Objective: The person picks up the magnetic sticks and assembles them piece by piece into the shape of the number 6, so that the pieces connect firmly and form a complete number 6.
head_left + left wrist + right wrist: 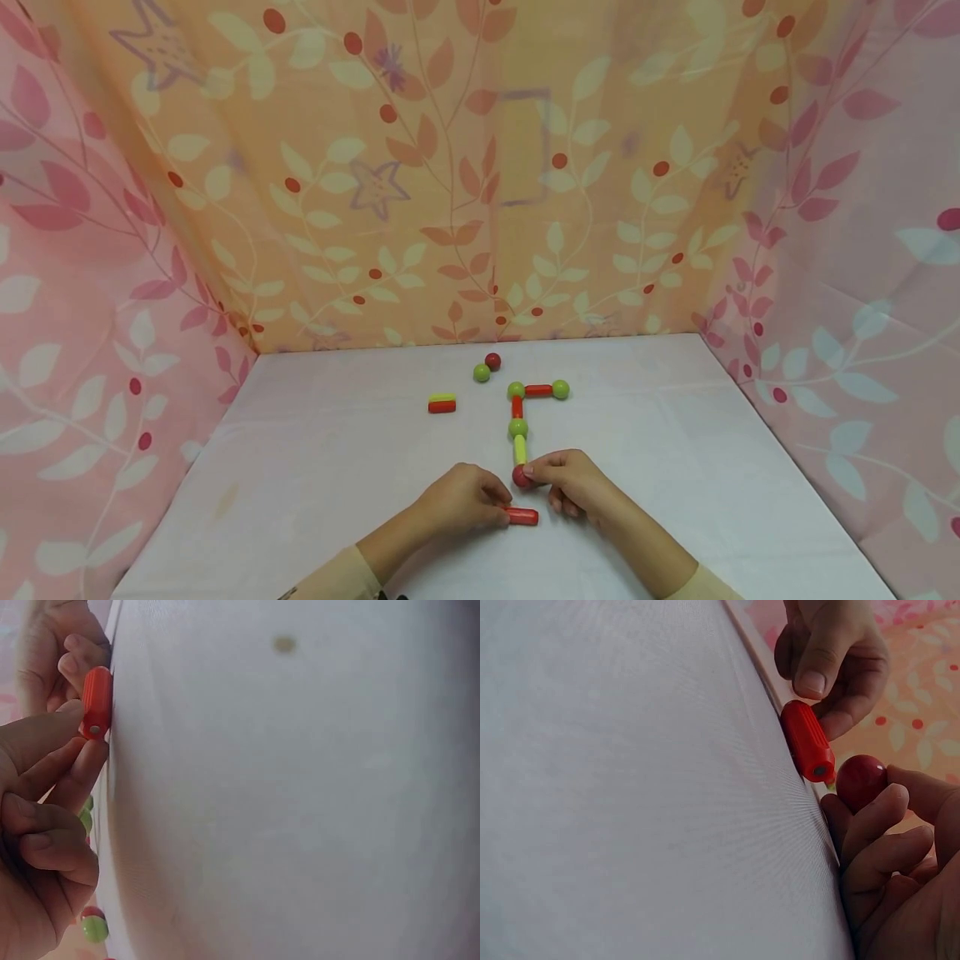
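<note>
My left hand [468, 500] pinches one end of a red ridged rod [523, 517] near the front of the table. The rod's free end faces right, with a small round metal-looking spot [819, 771] on its tip. Thumb and fingers of my right hand [588, 487] hold a red ball [521, 476] just beyond that rod. From the ball a yellow-green rod [521, 450] runs back to a green ball [517, 427]. A red rod [517, 407], a corner green ball [516, 390], a sideways red rod [537, 390] and an end green ball [560, 389] follow.
Left of the chain, a loose red rod [442, 407] lies against a yellow-green rod [442, 397]. Farther back sit a loose red ball [492, 362] and a green ball [482, 372], side by side. Leaf-patterned cloth [420, 208] walls the white table [337, 458] on three sides.
</note>
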`<state>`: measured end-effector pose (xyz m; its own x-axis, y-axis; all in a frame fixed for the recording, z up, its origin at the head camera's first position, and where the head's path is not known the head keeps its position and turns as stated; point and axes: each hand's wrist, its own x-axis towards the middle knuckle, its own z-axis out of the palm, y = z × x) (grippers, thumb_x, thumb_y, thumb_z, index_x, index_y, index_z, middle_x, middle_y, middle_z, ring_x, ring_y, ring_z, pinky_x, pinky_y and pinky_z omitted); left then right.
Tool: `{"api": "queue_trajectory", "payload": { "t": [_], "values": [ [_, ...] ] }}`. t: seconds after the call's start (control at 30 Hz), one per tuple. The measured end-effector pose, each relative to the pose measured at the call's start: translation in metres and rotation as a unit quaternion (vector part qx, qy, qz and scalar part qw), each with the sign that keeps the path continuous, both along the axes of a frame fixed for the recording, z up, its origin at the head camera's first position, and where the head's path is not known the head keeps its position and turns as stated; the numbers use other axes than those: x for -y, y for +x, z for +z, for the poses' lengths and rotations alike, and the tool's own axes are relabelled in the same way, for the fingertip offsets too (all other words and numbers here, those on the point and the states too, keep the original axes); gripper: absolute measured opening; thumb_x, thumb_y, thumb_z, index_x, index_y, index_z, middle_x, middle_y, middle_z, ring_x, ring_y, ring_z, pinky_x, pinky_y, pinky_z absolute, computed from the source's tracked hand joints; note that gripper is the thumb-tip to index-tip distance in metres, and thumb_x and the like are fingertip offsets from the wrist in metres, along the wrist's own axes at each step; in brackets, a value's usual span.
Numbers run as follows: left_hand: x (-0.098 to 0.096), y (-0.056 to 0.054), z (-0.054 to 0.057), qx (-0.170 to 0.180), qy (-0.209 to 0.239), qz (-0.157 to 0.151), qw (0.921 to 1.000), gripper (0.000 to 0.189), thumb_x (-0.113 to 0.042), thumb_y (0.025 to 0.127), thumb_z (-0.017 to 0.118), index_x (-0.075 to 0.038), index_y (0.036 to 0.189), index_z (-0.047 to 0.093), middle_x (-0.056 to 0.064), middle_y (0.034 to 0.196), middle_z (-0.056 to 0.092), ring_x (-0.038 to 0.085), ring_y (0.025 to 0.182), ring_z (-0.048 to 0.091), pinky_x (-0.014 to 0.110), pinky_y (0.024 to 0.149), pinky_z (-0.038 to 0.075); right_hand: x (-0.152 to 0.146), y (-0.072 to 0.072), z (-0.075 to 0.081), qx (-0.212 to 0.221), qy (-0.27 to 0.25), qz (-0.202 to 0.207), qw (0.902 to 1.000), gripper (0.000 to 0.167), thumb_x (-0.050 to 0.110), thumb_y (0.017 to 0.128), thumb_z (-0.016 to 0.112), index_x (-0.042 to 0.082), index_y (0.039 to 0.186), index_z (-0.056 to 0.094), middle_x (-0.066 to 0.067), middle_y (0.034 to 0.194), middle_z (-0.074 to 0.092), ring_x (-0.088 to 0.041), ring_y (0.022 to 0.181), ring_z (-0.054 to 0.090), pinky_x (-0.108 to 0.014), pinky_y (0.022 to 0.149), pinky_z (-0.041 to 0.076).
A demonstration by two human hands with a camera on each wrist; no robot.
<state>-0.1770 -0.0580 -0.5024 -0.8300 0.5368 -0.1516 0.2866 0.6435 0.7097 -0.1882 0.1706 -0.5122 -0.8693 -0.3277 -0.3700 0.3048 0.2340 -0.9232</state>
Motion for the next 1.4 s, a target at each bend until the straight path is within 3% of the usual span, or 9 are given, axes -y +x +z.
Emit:
{"api": "queue_trajectory", "payload": {
  "t": [0.2, 0.33, 0.63, 0.9, 1.4],
  "values": [
    [0.002, -0.003, 0.0, 0.016, 0.024, 0.012, 0.9995, 0.015, -0.031, 0.073, 0.076, -0.026, 0.086, 0.071, -0.017, 0.073, 0.062, 0.005, 0.071, 0.056, 0.023, 0.061, 0.046, 0.001, 0.0, 0.0, 0.002, 0.0, -0.001, 1.0, 0.039, 0.042, 0.076, 0.069, 0.01, 0.099, 0.07, -0.013, 0.089, 0.068, -0.009, 0.036, 0.039, -0.021, 0.032, 0.028],
    [0.001, -0.007, 0.002, 0.034, 0.047, 0.036, 0.9976, 0.018, -0.03, 0.074, 0.075, -0.023, 0.09, 0.069, -0.015, 0.076, 0.062, 0.007, 0.071, 0.057, 0.024, 0.062, 0.047, 0.002, 0.0, 0.0, 0.001, 0.001, -0.001, 1.0, 0.038, 0.042, 0.076, 0.069, 0.011, 0.099, 0.07, -0.012, 0.088, 0.068, -0.009, 0.036, 0.039, -0.021, 0.032, 0.028],
    [-0.006, -0.016, 0.001, 0.087, 0.121, 0.097, 0.9841, 0.022, -0.029, 0.074, 0.075, -0.018, 0.091, 0.067, -0.007, 0.078, 0.065, 0.011, 0.073, 0.059, 0.029, 0.062, 0.048, 0.003, 0.0, 0.0, 0.002, 0.005, -0.005, 1.0, 0.039, 0.043, 0.076, 0.069, 0.011, 0.098, 0.07, -0.011, 0.081, 0.067, -0.008, 0.035, 0.038, -0.02, 0.032, 0.029],
    [-0.013, -0.016, 0.0, 0.096, 0.148, 0.104, 0.9788, 0.027, -0.029, 0.07, 0.078, -0.016, 0.091, 0.066, -0.005, 0.079, 0.066, 0.011, 0.073, 0.061, 0.029, 0.063, 0.049, 0.003, 0.0, 0.002, -0.003, 0.002, -0.002, 1.0, 0.037, 0.041, 0.078, 0.069, 0.011, 0.098, 0.07, -0.012, 0.09, 0.068, -0.007, 0.035, 0.039, -0.02, 0.031, 0.029],
    [-0.019, -0.018, -0.006, 0.092, 0.176, 0.12, 0.9727, 0.031, -0.029, 0.068, 0.079, -0.014, 0.09, 0.064, -0.004, 0.078, 0.068, 0.01, 0.074, 0.062, 0.026, 0.065, 0.05, 0.004, -0.001, 0.0, -0.004, 0.005, -0.006, 1.0, 0.039, 0.043, 0.078, 0.068, 0.011, 0.099, 0.07, -0.012, 0.087, 0.068, -0.006, 0.035, 0.039, -0.02, 0.032, 0.028]
  ]
}}
